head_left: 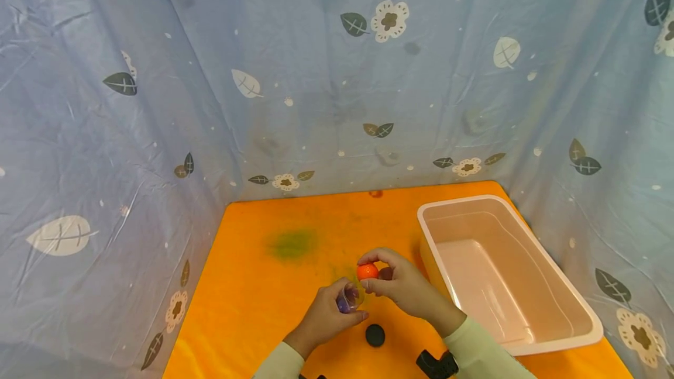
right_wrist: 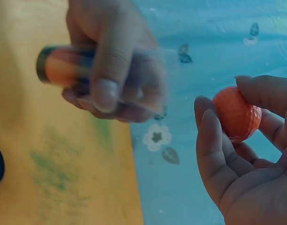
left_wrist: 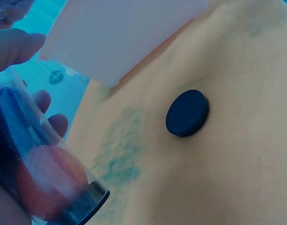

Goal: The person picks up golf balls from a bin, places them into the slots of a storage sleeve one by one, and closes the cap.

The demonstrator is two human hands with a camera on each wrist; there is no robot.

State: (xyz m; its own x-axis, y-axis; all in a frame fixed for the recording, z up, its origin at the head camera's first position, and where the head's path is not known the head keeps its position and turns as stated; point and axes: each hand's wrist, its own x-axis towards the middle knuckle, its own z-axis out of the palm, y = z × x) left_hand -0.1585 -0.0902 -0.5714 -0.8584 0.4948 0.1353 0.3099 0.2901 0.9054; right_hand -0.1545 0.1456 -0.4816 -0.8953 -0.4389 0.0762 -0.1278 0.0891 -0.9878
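Observation:
My left hand point(head_left: 322, 316) grips a clear plastic tube point(head_left: 354, 295) with a black base, tilted, its open mouth toward the right hand. Inside, an orange ball point(left_wrist: 52, 180) lies at the base end and a blue-purple ball point(head_left: 344, 303) sits above it. Thumb and fingertips of my right hand point(head_left: 408, 286) pinch a dimpled orange golf ball point(right_wrist: 237, 114), held just beyond the tube's mouth. A round black cap point(head_left: 375, 335) lies flat on the table, below and between the hands in the head view.
A pale pink plastic tub point(head_left: 430, 241) stands on the right side of the orange-covered table point(head_left: 253, 309). Blue patterned curtain point(head_left: 326, 75) surrounds the table at the back and sides. A green stain point(head_left: 292, 244) marks the cloth left of centre.

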